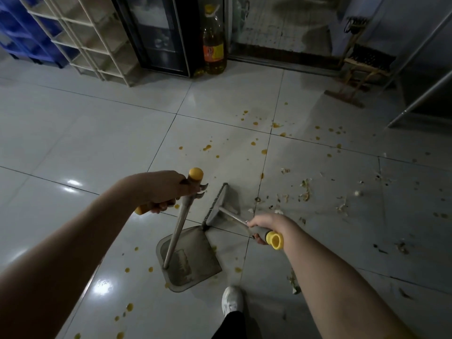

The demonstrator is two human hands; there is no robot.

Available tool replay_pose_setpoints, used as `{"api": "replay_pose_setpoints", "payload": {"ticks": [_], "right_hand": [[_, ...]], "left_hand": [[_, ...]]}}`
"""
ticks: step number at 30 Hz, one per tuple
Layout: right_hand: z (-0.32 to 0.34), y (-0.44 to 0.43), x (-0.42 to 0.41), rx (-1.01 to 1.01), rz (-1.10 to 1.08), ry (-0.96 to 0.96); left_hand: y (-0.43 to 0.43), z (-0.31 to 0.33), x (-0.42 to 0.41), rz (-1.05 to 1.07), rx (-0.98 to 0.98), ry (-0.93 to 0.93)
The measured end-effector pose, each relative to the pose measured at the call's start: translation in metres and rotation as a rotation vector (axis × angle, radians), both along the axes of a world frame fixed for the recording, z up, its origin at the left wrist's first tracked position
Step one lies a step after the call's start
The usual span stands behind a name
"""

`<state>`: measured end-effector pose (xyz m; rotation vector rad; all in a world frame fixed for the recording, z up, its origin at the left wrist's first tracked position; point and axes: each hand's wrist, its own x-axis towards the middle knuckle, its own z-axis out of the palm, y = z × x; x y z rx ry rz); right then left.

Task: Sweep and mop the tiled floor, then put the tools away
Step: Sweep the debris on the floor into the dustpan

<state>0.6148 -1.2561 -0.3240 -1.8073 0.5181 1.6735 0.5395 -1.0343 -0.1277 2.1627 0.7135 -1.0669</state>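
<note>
- My left hand (166, 189) was curled round the top of the dustpan's upright handle, just under its yellow cap; the dustpan (195, 255) sat flat on the tiled floor (97, 133) ahead of my shoe (231, 299), its open edge seemingly facing right
- My right hand (265, 227) gripped the broom near its yellow end, and the broom head (220, 204) rested on the floor, its near end touching the pan's far corner
- The food scraps (305, 194) lay scattered right of the broom, well apart from the pan; a fast stroke could have flicked them past the edge, or under it if I let the pan tilt
- The yellow drops (207, 148) looked wet, I judged; bristles dragged through them would have smeared the tiles and fouled the broom
- More drops lay near my shoe, so a careless step there risked a slip
</note>
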Motion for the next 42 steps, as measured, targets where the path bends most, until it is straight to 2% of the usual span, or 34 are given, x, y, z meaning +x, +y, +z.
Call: {"api": "replay_pose_setpoints", "payload": {"ticks": [6, 12, 17, 23, 28, 33, 42], "right_hand": [[0.001, -0.053, 0.003, -0.146, -0.056, 0.018], [0.022, -0.123, 0.01, -0.312, 0.046, -0.137], [0.052, -0.154, 0.012, -0.308, 0.114, -0.259], [0.056, -0.193, 0.026, -0.199, -0.173, -0.15], [0.029, -0.176, 0.037, -0.029, -0.297, -0.028], [0.002, -0.174, 0.055, -0.036, -0.22, 0.014], [0.015, -0.283, 0.105, -0.201, -0.076, -0.073]], "left_hand": [[0.007, -0.005, 0.021, -0.037, 0.009, 0.014], [-0.008, -0.006, 0.034, -0.09, -0.03, 0.004], [-0.03, -0.007, 0.039, -0.139, -0.026, -0.058], [-0.057, -0.009, 0.055, -0.159, -0.013, -0.091], [-0.086, -0.012, 0.08, -0.169, 0.043, -0.092], [-0.12, -0.015, 0.111, -0.155, 0.051, -0.053], [-0.163, -0.007, 0.153, -0.157, 0.104, -0.061]]}}
